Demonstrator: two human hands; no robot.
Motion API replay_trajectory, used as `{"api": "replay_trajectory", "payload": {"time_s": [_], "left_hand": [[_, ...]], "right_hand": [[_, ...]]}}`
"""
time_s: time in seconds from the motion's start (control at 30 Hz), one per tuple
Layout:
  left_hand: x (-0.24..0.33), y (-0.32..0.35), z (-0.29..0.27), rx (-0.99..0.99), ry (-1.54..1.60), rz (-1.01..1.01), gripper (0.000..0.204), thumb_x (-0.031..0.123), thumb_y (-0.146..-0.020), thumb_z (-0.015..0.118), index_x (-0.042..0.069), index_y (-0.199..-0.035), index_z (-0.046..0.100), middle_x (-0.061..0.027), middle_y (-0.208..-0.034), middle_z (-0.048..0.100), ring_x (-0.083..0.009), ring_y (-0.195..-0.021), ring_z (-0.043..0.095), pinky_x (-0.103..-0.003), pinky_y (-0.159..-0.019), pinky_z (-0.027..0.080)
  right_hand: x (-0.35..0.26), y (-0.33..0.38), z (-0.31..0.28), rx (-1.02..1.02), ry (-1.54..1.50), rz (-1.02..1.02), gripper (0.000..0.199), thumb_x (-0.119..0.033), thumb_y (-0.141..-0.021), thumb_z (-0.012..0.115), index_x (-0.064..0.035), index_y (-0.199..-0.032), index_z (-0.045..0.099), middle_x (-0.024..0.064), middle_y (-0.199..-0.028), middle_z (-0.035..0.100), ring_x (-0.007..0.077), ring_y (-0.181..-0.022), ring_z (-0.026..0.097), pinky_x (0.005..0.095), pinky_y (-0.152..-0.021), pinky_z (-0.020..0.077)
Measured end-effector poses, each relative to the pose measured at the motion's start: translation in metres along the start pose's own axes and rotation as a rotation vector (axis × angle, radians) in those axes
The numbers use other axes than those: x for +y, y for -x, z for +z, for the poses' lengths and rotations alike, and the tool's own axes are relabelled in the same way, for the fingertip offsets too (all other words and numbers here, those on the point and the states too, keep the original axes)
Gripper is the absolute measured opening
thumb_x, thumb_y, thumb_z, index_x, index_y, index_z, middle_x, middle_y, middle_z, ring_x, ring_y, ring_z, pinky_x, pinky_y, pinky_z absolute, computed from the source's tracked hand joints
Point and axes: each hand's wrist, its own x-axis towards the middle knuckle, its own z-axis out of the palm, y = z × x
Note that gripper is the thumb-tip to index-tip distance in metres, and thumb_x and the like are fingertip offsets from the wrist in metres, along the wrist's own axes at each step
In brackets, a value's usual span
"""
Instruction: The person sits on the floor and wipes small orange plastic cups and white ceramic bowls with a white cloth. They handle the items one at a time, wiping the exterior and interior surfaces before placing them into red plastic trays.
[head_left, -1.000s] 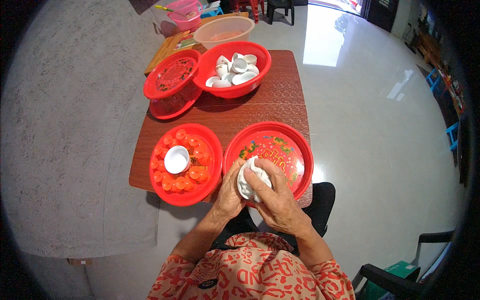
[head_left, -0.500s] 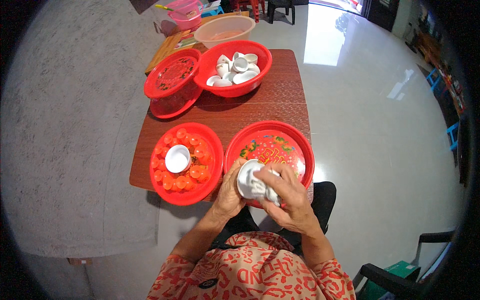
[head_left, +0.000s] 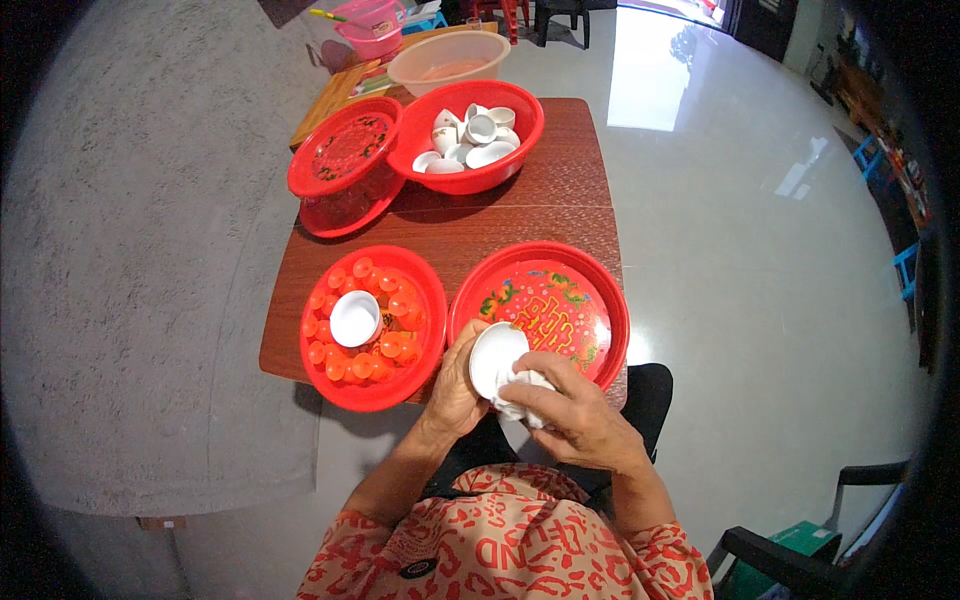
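Observation:
My left hand (head_left: 457,392) grips a small white bowl (head_left: 492,352) by its side, its mouth tilted up toward me. In my right hand (head_left: 583,408) is a bunched white cloth (head_left: 526,392), pressed against the bowl's near right rim. Both hands are over the near edge of a red round tray (head_left: 618,310) with a printed pattern. Left of it stands another red tray (head_left: 437,300), where several orange translucent cups (head_left: 398,345) surround a white bowl (head_left: 355,318).
A red basin (head_left: 535,125) of white bowls and cups (head_left: 488,153) stands farther back on the brown table (head_left: 450,225). Beside it are a stacked red tray (head_left: 300,170), a pale basin (head_left: 500,62) and a pink bucket (head_left: 370,40). An armchair (head_left: 780,560) is at lower right.
My right hand with the cloth has shifted from inside the bowl to its lower right rim. The bowl has turned slightly, so more of its inside shows.

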Motion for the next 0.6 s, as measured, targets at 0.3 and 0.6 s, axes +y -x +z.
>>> {"api": "replay_trajectory", "payload": {"time_s": [0.3,0.6], "left_hand": [[0.002,0.002,0.009,-0.096,-0.048,0.04,0.027,0.028,-0.096,0.045,0.005,-0.11,0.049,-0.0068,-0.101,0.061,-0.0128,-0.091,0.061,-0.028,-0.078,0.052],[0.004,0.002,-0.006,-0.206,0.102,-0.206,0.037,0.037,-0.097,0.041,0.006,-0.116,0.045,-0.0083,-0.101,0.059,-0.0131,-0.071,0.061,-0.024,-0.046,0.048]], "right_hand": [[0.017,-0.015,0.008,0.501,-0.136,0.332,0.038,-0.006,-0.074,0.07,0.0003,-0.109,0.058,0.0119,-0.1,0.057,0.0212,-0.092,0.058,0.0321,-0.081,0.0464],[0.024,-0.015,0.018,0.517,-0.801,0.595,0.023,-0.011,-0.079,0.069,-0.0012,-0.098,0.061,-0.0006,-0.081,0.062,0.0067,-0.071,0.057,0.0226,-0.06,0.047]]}}
